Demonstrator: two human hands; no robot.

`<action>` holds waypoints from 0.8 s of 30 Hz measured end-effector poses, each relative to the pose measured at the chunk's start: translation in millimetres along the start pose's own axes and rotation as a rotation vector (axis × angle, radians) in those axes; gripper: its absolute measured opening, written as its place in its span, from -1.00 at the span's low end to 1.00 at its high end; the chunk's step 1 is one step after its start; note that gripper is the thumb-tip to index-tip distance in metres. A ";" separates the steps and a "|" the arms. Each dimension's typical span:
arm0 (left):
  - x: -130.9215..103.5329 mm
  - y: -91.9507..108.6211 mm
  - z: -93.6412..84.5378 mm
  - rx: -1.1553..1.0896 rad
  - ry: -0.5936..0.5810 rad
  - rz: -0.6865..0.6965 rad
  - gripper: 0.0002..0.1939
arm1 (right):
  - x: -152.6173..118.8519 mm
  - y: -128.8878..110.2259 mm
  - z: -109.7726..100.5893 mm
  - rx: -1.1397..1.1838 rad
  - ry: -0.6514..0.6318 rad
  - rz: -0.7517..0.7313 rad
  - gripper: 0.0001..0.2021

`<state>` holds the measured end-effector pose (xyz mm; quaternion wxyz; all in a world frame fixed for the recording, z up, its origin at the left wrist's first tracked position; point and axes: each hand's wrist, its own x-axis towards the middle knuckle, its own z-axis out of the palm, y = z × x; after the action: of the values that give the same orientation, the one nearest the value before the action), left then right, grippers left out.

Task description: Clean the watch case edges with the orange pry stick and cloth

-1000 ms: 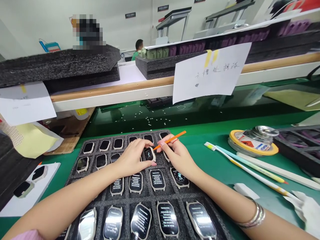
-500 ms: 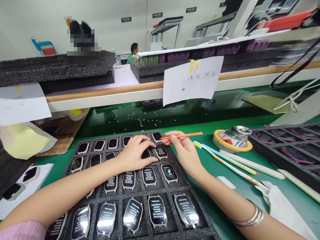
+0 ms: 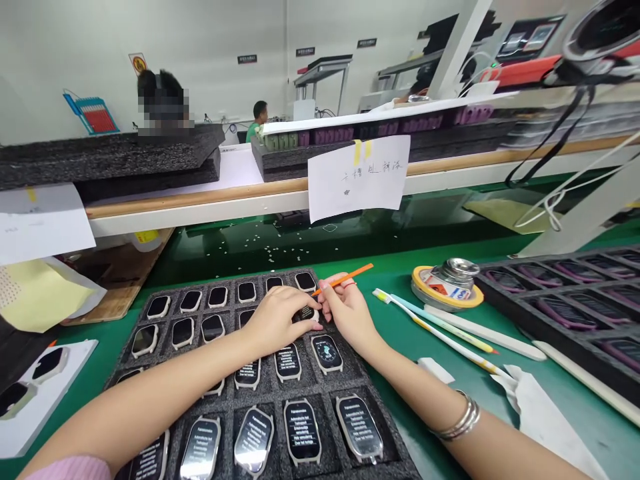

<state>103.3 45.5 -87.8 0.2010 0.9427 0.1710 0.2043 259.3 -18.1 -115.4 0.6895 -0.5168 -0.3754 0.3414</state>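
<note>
A black foam tray (image 3: 280, 437) holds rows of smartwatch bodies without straps, several with lit text on their screens. My left hand (image 3: 280, 319) reaches over the tray's right side. Its fingers and thumb close around a smartwatch (image 3: 309, 313) in the second row from the back, covering part of it. In my right hand (image 3: 347, 310) is a slim orange pen-like stick (image 3: 357, 271), its tip pointing down-left at the top of that watch. Whether the tip touches is unclear. Just in front lies a smartwatch (image 3: 327, 353) showing a round dial.
Right of the tray lie a toothbrush (image 3: 425, 320), a pale stick (image 3: 490, 333), tissue (image 3: 540, 413) and a tape roll (image 3: 447, 287) under a metal-capped jar. Another foam tray (image 3: 560, 307) stands far right. A shelf (image 3: 210, 210) crosses behind; people are beyond it.
My left hand has shifted from the neighbouring slot to the smartwatch on its right and closed around it. My right hand has come in, bringing the orange stick's tip to that watch.
</note>
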 end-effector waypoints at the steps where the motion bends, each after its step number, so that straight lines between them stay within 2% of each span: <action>1: 0.7 0.2 0.2 -0.011 0.003 -0.010 -0.75 | -0.3 0.7 0.3 -0.009 0.005 0.005 -0.53; 4: 2.3 0.0 1.5 -0.035 0.011 -0.052 -0.69 | -0.4 3.1 -0.1 -0.032 0.020 0.024 -0.56; 9: 2.8 -2.2 3.6 -0.067 0.023 -0.128 -0.46 | -0.1 8.2 -0.7 -0.075 0.027 0.038 -0.61; 16: 2.9 -2.5 4.0 -0.079 0.012 -0.139 -0.47 | -0.7 12.5 -3.9 -0.123 0.017 0.000 -0.68; 24: 3.2 -4.1 4.7 -0.036 0.034 -0.090 -0.48 | -2.4 14.2 -4.5 -0.170 -0.009 -0.080 -0.69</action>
<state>107.2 48.8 -92.5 0.2238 0.9267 0.2127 0.2141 260.8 -19.0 -130.4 0.6543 -0.5567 -0.4265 0.2829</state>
